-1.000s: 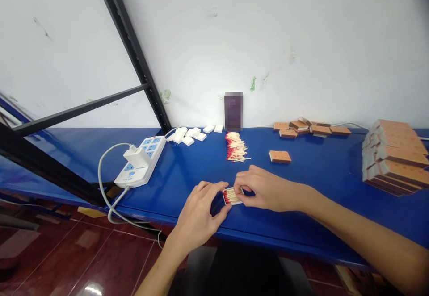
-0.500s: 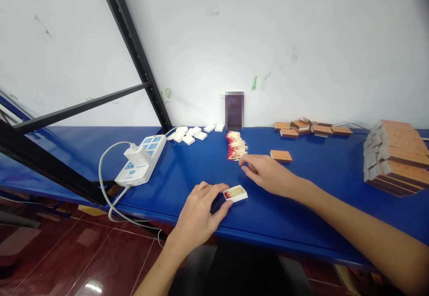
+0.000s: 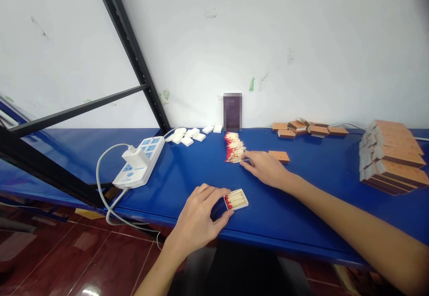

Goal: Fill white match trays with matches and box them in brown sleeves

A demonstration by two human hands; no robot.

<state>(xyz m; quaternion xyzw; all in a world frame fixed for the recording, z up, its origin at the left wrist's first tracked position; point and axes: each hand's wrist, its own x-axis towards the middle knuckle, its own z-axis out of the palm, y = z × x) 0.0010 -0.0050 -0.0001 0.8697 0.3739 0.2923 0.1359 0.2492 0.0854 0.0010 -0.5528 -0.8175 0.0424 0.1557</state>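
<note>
Near the front edge of the blue table, my left hand [image 3: 203,218] has thumb and fingers around the left end of a small white matchbox tray [image 3: 241,206]. Red-headed matches [image 3: 237,198] lie inside it, heads to the left. My right hand [image 3: 263,165] is farther back, thumb and forefinger pinched at the pale ends of matches at the lower right of a loose pile [image 3: 233,146]. How many are in the pinch I cannot make out. Just behind that hand lies a single orange matchbox sleeve [image 3: 279,156], partly covered by it.
White trays [image 3: 192,135] lie at the back left, beside a white power strip [image 3: 142,164] with a plugged-in adapter and cable. Orange boxes [image 3: 318,130] lie along the wall, and a tall stack of them [image 3: 393,157] stands at right. A black metal post [image 3: 134,50] rises at left.
My right hand has moved slightly and closed its fingers at the edge of the match pile. The tray in my left hand has tipped, showing more of the matches.
</note>
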